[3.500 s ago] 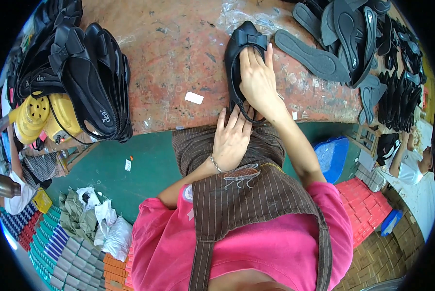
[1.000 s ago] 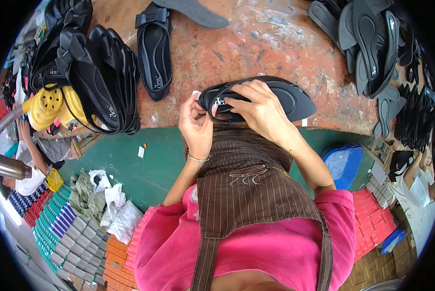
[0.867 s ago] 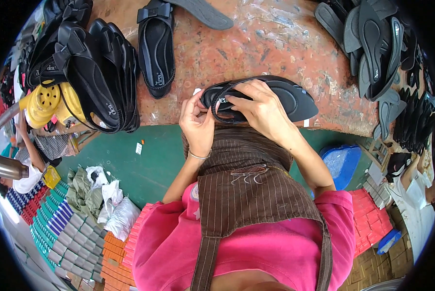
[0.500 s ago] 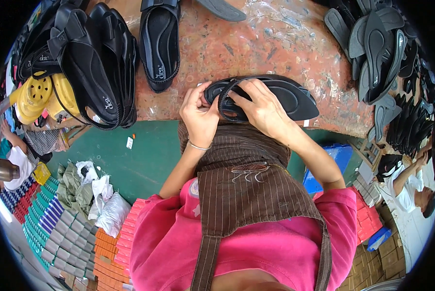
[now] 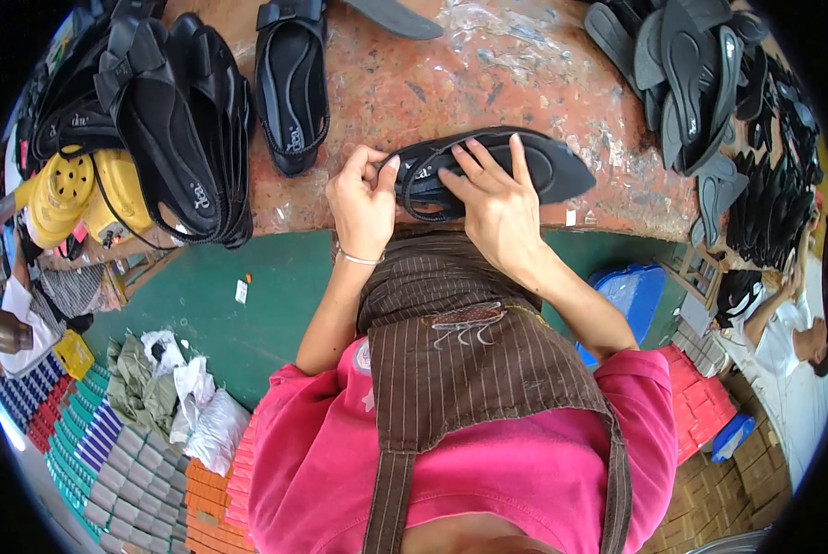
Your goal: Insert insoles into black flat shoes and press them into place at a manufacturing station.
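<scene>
A black slingback sandal [image 5: 562,175] lies crosswise at the near edge of the workbench, its heel to the left and its pointed end to the right. My left hand [image 5: 365,205] pinches the heel end between thumb and fingers; exactly which part sits in the pinch is hidden. Over the middle of the sandal my right hand [image 5: 506,208] rests with fingers spread across the insole, next to the thin strap. Beyond, to the left, another black sandal [image 5: 292,102] lies on the bench with its toe pointing away.
Black sandals with bows [image 5: 169,138] are heaped at the left, beside yellow clogs [image 5: 68,194]. Loose grey and black soles [image 5: 686,83] pile up at the far right. The workbench [image 5: 469,88] has a worn, reddish top. A blue container [image 5: 631,295] stands below its right side.
My right hand has let go of the strap and spread its fingers over the insole. The strap now lies lower against the sandal. My left hand stays at the heel.
</scene>
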`<state>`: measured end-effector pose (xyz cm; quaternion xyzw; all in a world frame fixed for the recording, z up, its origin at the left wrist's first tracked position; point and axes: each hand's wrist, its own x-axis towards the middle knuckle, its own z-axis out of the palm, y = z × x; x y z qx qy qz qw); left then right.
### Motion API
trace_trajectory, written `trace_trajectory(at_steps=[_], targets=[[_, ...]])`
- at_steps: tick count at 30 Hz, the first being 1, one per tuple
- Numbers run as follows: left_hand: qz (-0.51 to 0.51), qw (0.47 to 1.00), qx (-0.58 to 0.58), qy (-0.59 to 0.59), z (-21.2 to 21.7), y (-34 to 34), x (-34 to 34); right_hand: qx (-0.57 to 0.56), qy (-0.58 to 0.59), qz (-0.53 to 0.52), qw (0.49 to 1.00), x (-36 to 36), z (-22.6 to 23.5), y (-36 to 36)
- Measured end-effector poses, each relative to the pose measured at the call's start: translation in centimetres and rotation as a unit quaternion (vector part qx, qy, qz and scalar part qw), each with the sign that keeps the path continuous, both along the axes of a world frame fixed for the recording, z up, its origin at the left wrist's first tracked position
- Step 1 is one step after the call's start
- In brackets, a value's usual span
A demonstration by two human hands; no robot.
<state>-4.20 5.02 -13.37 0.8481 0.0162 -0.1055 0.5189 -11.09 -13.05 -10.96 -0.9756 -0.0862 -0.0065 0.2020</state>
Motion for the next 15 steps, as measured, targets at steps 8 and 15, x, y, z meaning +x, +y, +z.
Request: trace_trajectory(at_steps=[8,15], targets=[[-0.254,0.961,0.11,-0.028,2.5,-4.0,-5.3,0.235,-0.088,-0.346,0.904,6.6,2.9,-7.3],[-0.327,0.913,0.123,-0.212,2.8,-5.6,-8.1,0.246,-0.183,-0.285,0.908,5.8,3.1,-5.1]])
